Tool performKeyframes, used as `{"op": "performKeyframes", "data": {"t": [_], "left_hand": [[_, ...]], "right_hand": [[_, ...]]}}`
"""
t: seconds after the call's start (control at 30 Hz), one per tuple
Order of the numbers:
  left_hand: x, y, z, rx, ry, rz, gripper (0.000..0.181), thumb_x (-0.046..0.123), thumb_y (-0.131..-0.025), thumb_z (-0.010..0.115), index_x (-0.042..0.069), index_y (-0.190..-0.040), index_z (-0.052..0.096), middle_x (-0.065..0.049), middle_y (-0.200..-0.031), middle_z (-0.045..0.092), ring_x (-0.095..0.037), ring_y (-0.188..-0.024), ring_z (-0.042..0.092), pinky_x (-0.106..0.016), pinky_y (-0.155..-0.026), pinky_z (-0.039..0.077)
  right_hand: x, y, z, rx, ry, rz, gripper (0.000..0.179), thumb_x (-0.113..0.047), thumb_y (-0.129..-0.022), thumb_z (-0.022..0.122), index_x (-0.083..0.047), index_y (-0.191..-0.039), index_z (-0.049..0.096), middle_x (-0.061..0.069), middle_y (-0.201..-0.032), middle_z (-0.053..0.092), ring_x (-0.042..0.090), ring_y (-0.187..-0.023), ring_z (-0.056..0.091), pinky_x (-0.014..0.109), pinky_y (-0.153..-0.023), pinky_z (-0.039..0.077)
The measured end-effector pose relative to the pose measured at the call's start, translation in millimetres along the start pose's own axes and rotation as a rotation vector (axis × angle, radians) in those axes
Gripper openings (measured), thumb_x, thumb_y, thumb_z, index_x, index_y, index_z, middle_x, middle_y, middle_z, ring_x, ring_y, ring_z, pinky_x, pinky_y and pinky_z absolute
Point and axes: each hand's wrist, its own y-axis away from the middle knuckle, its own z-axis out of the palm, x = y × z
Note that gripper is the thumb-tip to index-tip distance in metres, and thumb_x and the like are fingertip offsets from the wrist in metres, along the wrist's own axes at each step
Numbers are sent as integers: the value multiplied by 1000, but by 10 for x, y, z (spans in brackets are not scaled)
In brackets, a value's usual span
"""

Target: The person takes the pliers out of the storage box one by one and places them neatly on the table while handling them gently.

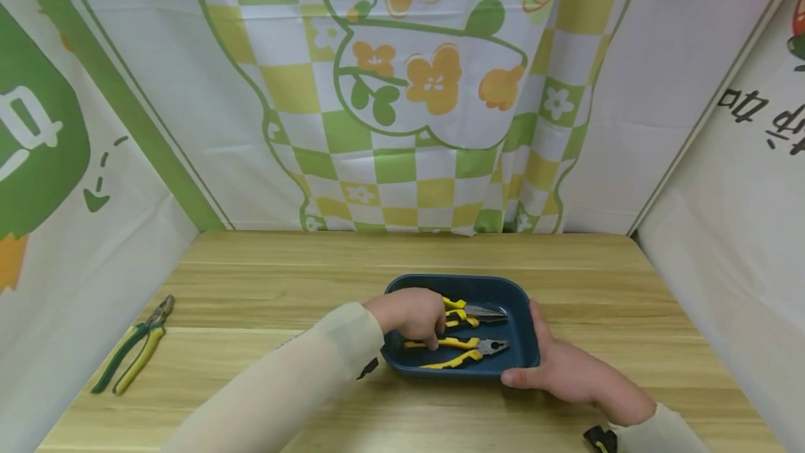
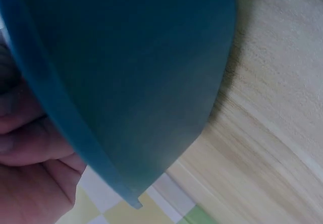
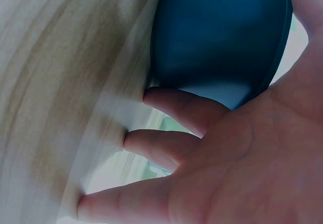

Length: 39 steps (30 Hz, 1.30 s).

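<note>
A dark blue rectangular box (image 1: pixel 527 331) stands on the table. My left hand (image 1: pixel 411 314) reaches in over its left end, a digit touching or just above a handle of yellow-and-black combination pliers (image 1: pixel 493 347). Yellow-handled long-nose pliers (image 1: pixel 484 312) lie farther back inside, their handles partly under that hand. In the left wrist view, curled fingers (image 2: pixel 30 143) show behind the box wall (image 2: pixel 136 82); their tips' contact is hidden. My right hand (image 1: pixel 566 369) rests against the box's right end, thumb at the near side. Its other fingers (image 3: pixel 161 146) spread straight, tips at the tabletop.
Green-and-yellow-handled pliers (image 1: pixel 135 348) lie on the wooden table (image 1: pixel 283 278) at the far left. A checked, flower-printed curtain (image 1: pixel 415 180) hangs behind the table's back edge. Printed white sheets (image 1: pixel 723 229) close both sides.
</note>
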Motion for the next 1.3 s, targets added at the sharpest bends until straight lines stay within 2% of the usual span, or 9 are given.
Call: {"op": "performKeyframes", "data": {"t": [0.23,0.47,0.73,0.93,1.1,1.2,1.3], "left_hand": [[42,-15,-3,-27,-28,2,25,29,-90,77,16,-111,78,10,-103,70,-7,-96,63,-26,-89,50],[58,-19,8,-15,-37,-6,23,29,-89,78,17,-108,79,11,-101,70,-6,-96,63,-25,-88,50],[86,18,-29,-15,-1,18,22,28,-89,78,16,-108,79,10,-102,70,-8,-98,64,-25,-88,51],[28,5,-48,-57,51,42,27,28,-91,75,16,-116,76,9,-110,69,-9,-106,62,-28,-92,50],[-93,-38,-63,-132,142,66,29,25,-94,73,20,-123,73,9,-119,65,-8,-109,59,-30,-94,48],[-136,-64,-88,-193,240,70,25,20,-95,71,19,-120,72,8,-111,66,-8,-98,60,-28,-85,51],[-138,-77,-116,-261,387,54,17,13,-96,68,14,-112,72,4,-97,71,-9,-87,62,-27,-75,52]], "right_hand": [[8,2,1,4,9,-13,131,-46,-86,77,-3,-150,-28,42,-136,44,34,-113,59,54,-98,45],[13,4,7,12,13,-14,132,-46,-85,78,-3,-151,-28,42,-132,47,34,-111,60,54,-98,44],[35,-17,8,16,7,-34,133,-45,-85,79,-3,-150,-28,43,-136,43,34,-115,57,53,-100,42],[30,-14,1,20,5,-33,133,-44,-85,79,-4,-151,-28,41,-134,46,31,-110,59,52,-99,43],[30,-9,7,19,15,-23,133,-46,-84,79,-4,-151,-28,42,-132,48,31,-109,60,53,-99,43],[29,-8,9,18,19,-21,133,-47,-84,79,-3,-151,-28,40,-129,51,30,-107,61,53,-98,44],[24,-5,8,19,16,-22,133,-46,-84,79,-3,-151,-28,37,-125,55,28,-103,63,51,-96,45]]}}
